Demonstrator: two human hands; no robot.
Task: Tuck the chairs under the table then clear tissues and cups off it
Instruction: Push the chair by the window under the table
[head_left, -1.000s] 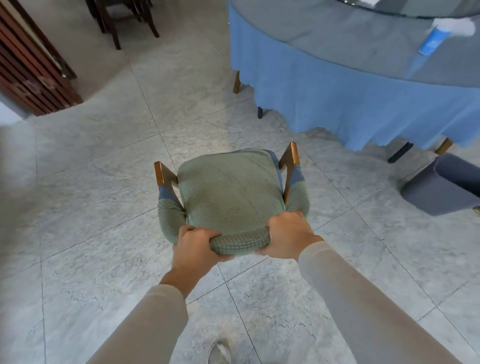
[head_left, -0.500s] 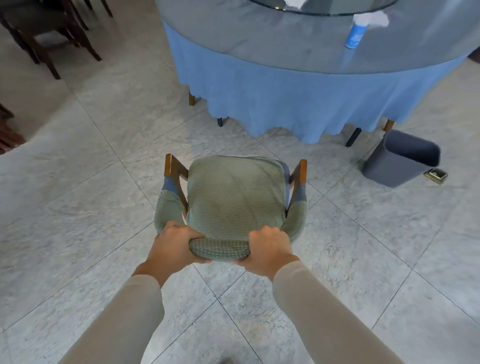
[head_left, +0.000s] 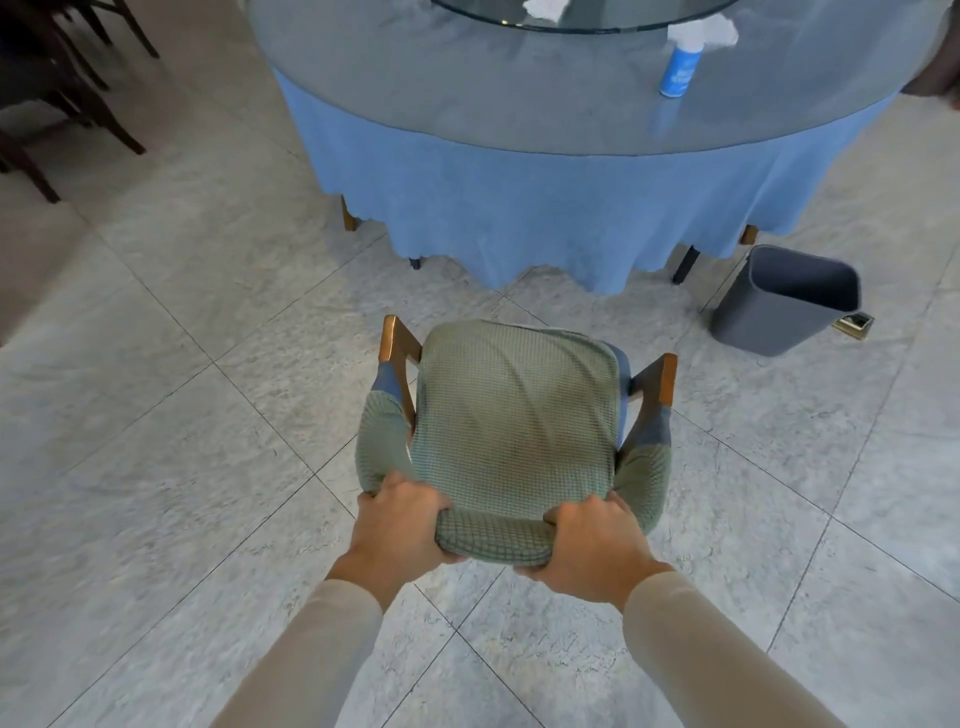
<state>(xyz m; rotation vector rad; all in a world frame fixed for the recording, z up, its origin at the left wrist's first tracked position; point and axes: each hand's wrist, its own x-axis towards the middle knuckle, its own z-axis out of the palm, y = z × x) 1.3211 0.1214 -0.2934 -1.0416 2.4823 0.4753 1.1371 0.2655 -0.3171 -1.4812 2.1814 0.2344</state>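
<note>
Ahead, upper half of frame: round tabletop (head_left: 519, 104) with a glass surface and a blue cloth (head_left: 545, 218) hanging to near the floor. On it, upper right, a blue cup (head_left: 678, 70) with a crumpled white tissue (head_left: 714, 32) just beside it; another tissue (head_left: 545, 8) lies on the glass turntable (head_left: 623, 15) at the top edge. Grey bin (head_left: 784, 301) on the tiled floor (head_left: 156, 415), right of centre, near the cloth's hem. Dark chairs (head_left: 47, 93) in the upper left corner, well apart. Open floor lies between the cloth and the green-covered chair (head_left: 511, 415).

That chair sits at frame centre, seat facing the tabletop, wooden armrests showing either side. Left hand (head_left: 400, 525) and right hand (head_left: 592, 545) are both clenched on the chair's padded top rail, one at each end, fingers wrapped over the cover.

Against the earlier frames, the tabletop now fills more of the upper frame and sits more squarely ahead of the chair; the bin has moved toward the right middle. Hold on the rail unchanged.
</note>
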